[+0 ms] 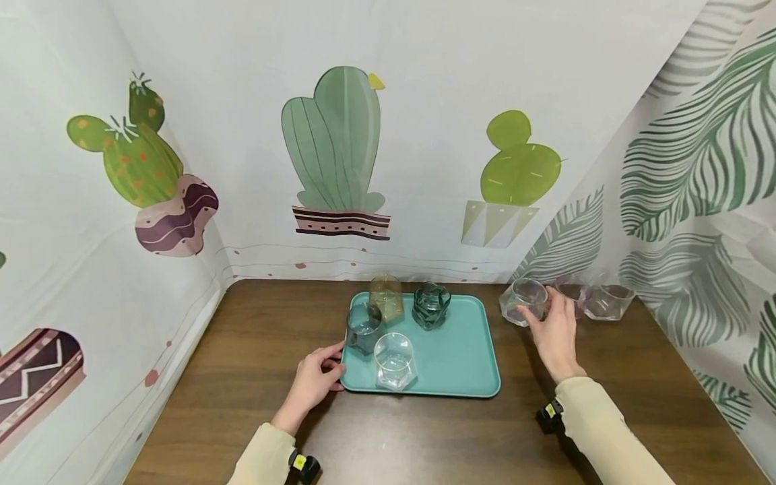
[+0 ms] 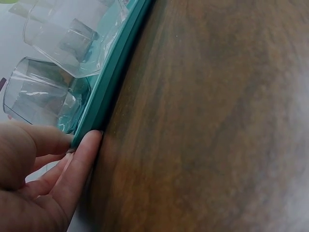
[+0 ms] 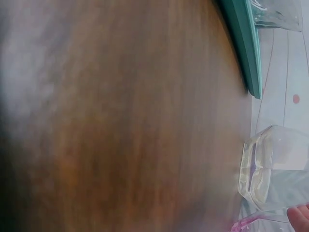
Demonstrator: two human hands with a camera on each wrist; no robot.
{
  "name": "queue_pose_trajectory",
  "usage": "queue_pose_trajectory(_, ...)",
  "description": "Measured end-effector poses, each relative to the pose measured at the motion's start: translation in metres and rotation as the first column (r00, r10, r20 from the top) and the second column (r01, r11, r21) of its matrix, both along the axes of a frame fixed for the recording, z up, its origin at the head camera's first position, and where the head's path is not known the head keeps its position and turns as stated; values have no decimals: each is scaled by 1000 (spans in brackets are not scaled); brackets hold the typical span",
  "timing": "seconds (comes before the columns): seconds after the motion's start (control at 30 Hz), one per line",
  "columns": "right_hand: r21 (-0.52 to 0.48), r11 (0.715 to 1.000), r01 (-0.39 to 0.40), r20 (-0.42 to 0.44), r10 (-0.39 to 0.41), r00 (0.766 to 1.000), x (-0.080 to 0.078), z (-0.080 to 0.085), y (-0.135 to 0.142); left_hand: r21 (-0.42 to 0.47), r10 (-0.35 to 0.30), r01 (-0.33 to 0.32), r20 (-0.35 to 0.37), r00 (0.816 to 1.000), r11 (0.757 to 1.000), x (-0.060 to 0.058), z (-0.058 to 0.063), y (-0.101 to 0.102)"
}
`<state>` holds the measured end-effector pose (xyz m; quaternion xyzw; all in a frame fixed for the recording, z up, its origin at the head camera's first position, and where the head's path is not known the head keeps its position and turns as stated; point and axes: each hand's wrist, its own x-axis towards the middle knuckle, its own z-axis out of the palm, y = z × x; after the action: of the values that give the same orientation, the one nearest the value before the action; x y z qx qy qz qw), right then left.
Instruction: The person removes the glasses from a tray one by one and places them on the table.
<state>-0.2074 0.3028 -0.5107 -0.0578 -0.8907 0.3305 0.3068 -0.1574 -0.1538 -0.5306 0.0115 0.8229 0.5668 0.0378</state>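
Observation:
My left hand [image 1: 316,374] pinches the left edge of a teal tray [image 1: 455,364], thumb and fingers on either side of the rim. On the tray stand a blue-grey glass [image 1: 364,330], an amber glass [image 1: 386,300], a dark green faceted glass [image 1: 431,306] and a clear glass [image 1: 395,364] near its front edge. To the right of the tray, my right hand [image 1: 556,333] holds another clear glass [image 1: 515,303], thumb at the front and fingers on its right side. In the right wrist view this glass [image 3: 260,169] is upright with its thick base at the table; only fingertips [image 3: 300,217] show.
Right of the held glass stand a pinkish glass [image 1: 570,289], partly behind my hand, and a clear glass [image 1: 609,303]. The wooden table [image 1: 388,438] ends at a cloth backdrop [image 1: 424,256] printed with cacti and leaves.

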Motion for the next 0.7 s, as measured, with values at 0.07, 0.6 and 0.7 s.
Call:
queue_pose_trajectory(0.07, -1, 1000, -5, 23, 5, 1000, 1, 1, 1, 7, 1, -1, 0, 1000, 1000, 0, 0, 0)
queue_pose_trajectory(0.6, -2, 1000, 23, -5, -23, 1000, -1, 1, 6, 11, -3, 3, -5, 1000, 1000, -1, 0, 0)
queue_pose_trajectory(0.7, -14, 1000, 22, -18, -22, 1000, -1, 0, 7, 9, -4, 4, -3, 1000, 1000, -1, 0, 0)
